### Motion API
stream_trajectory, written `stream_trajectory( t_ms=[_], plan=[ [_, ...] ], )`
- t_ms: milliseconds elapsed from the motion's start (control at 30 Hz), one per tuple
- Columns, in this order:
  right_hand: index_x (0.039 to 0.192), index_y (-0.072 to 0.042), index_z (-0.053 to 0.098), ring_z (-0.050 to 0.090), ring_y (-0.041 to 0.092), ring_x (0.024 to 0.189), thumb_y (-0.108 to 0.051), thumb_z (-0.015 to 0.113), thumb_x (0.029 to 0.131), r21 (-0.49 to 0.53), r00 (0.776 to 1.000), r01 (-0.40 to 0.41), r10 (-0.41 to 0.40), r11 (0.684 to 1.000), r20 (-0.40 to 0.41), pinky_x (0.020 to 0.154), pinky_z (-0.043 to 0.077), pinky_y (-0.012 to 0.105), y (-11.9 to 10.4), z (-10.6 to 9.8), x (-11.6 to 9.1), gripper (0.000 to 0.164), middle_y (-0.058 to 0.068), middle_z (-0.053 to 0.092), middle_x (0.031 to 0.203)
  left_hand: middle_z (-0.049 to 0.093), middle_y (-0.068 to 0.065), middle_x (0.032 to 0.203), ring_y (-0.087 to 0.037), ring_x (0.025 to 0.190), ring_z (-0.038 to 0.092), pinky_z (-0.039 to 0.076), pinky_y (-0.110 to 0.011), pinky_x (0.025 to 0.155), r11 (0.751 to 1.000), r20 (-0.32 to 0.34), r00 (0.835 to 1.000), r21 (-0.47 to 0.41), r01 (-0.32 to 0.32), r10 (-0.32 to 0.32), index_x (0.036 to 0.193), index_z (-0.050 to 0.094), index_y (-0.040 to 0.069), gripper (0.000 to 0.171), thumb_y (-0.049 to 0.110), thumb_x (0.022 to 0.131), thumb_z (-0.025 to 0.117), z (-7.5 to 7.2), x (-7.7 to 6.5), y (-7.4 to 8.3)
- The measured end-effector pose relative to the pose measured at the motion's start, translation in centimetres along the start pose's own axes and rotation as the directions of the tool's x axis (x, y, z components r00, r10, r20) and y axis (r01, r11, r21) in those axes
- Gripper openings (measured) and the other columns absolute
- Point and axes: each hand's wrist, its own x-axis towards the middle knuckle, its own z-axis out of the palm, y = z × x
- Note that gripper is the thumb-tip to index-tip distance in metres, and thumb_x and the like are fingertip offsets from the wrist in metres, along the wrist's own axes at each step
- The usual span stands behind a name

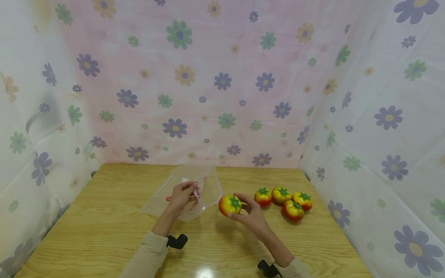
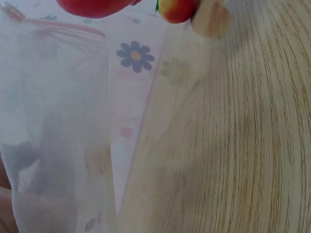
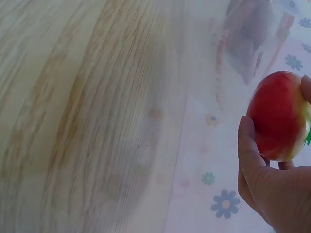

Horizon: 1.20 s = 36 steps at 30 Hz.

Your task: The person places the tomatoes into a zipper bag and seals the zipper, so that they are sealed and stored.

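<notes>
Fruit (image 1: 227, 206), round, glossy red-and-yellow with a green star-shaped calyx (image 1: 235, 203), was grasped in the right hand (image 1: 254, 217) beside a transparent, red-printed plastic bag (image 1: 210, 191) pinched by the left hand (image 1: 182, 197). Work appeared early: four similar fruits (image 1: 292, 212) lay untouched rightward, none showing bagged. A yellow-brown wood-grain table (image 1: 104, 216) stood enclosed by pale flower-printed sheeting (image 1: 149, 58).

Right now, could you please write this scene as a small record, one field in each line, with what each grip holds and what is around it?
Left grip: holds a clear plastic bag with red print
Right grip: holds a red-and-yellow fruit with green top
Held fruit's place: outside the bag, near its edge
Other fruits: four, similar colours, grouped to the right of the held one
Surface: wooden table
Backdrop: flowered cloth
</notes>
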Motion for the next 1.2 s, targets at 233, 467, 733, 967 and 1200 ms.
stream_trajectory(
  t_ms=[233, 467, 733, 967, 1200],
  plan=[
    [0.141, -0.007, 0.058, 0.06, 0.023, 0.114, -0.001, 0.084, 0.081, 0.037, 1.0, 0.024, -0.023, 0.999, -0.008, 0.085, 0.057, 0.024, -0.2, 0.9, 0.5, 0.065, 0.013, 0.054, 0.144, 0.068, -0.005, 0.087, -0.011, 0.073, 0.068, 0.058, -0.021, 0.061, 1.0, -0.011, 1.0, 0.002, -0.002, 0.002, 0.12, 0.062, -0.013, 0.029, 0.011, 0.106, 0.056, 0.1, 0.0, 0.0],
    [0.14, -0.007, 0.058, 0.061, 0.027, 0.115, 0.0, 0.085, 0.08, 0.067, 0.998, 0.039, -0.035, 0.997, -0.054, 0.091, 0.058, 0.029, -0.4, 1.8, 0.9, 0.066, 0.012, 0.057, 0.142, 0.068, -0.005, 0.085, -0.012, 0.071, 0.068, 0.059, -0.023, 0.063, 1.0, -0.011, 1.0, -0.01, 0.001, -0.001, 0.118, 0.062, -0.014, 0.026, 0.007, 0.105, 0.056, 0.2, -0.2, 0.2],
    [0.139, -0.005, 0.059, 0.061, 0.03, 0.117, -0.001, 0.085, 0.08, 0.066, 0.997, 0.057, -0.054, 0.996, -0.053, 0.09, 0.058, 0.03, -0.8, 2.5, 1.9, 0.065, 0.011, 0.059, 0.139, 0.068, -0.003, 0.083, -0.012, 0.069, 0.068, 0.06, -0.023, 0.065, 1.0, 0.011, 1.0, -0.012, -0.003, 0.003, 0.119, 0.061, -0.016, 0.027, 0.007, 0.105, 0.055, 0.3, -0.4, 0.4],
    [0.138, -0.007, 0.061, 0.061, 0.029, 0.116, 0.001, 0.086, 0.079, 0.065, 0.996, 0.079, -0.075, 0.995, -0.055, 0.091, 0.059, 0.031, -1.0, 3.2, 2.9, 0.064, 0.01, 0.06, 0.138, 0.068, -0.003, 0.083, -0.012, 0.068, 0.067, 0.059, -0.023, 0.064, 1.0, 0.027, 1.0, -0.025, 0.003, -0.003, 0.12, 0.059, -0.017, 0.029, 0.008, 0.106, 0.055, 0.5, -0.3, 0.2],
    [0.135, -0.005, 0.062, 0.059, 0.035, 0.117, 0.002, 0.085, 0.079, 0.037, 0.991, 0.126, -0.124, 0.991, -0.055, 0.09, 0.059, 0.034, -1.1, 3.6, 3.5, 0.062, 0.016, 0.06, 0.136, 0.068, -0.002, 0.082, -0.012, 0.068, 0.066, 0.058, -0.022, 0.062, 1.0, 0.024, 1.0, -0.009, 0.003, -0.003, 0.119, 0.061, -0.014, 0.028, 0.01, 0.106, 0.055, 0.7, -0.3, 0.3]
  ],
)
